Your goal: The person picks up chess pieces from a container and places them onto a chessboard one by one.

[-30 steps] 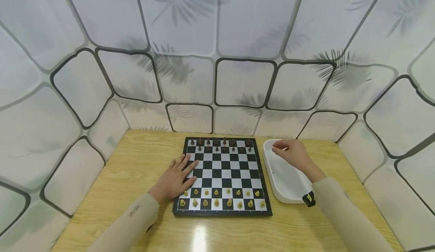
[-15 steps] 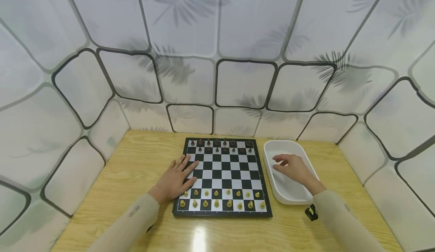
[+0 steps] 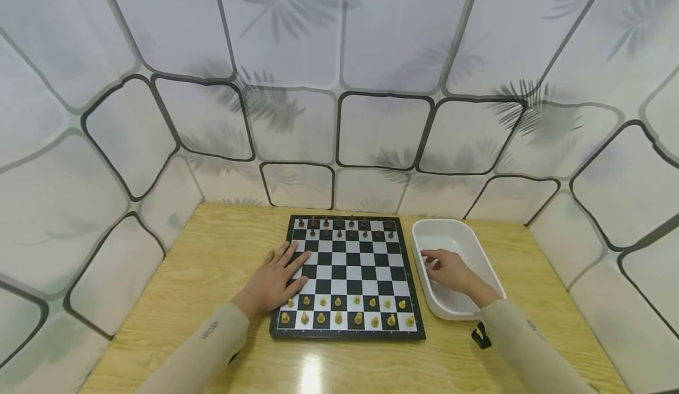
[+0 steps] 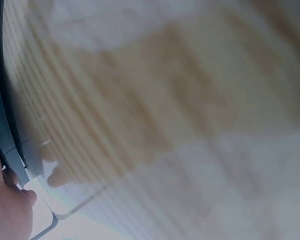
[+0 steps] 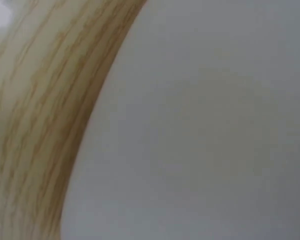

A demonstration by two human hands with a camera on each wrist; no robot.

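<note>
A black-and-white chessboard lies on the table, with yellow chess pieces in two rows at its near side and dark brown ones in two rows at its far side. My left hand rests flat over the board's left edge, fingers spread; part of it shows at the lower left of the left wrist view. Down inside the white tray, my right hand bends its fingers and thumb close to the left inner wall. I cannot tell whether a piece is between the fingertips.
The tray stands right beside the board's right edge on a wood-grain table. A patterned curtain encloses the back and both sides. The tray's pale side fills most of the right wrist view.
My right hand has come down from above the tray's far end into the tray, toward its left wall. The small dark thing seen there earlier is now hidden. My left hand stays put.
</note>
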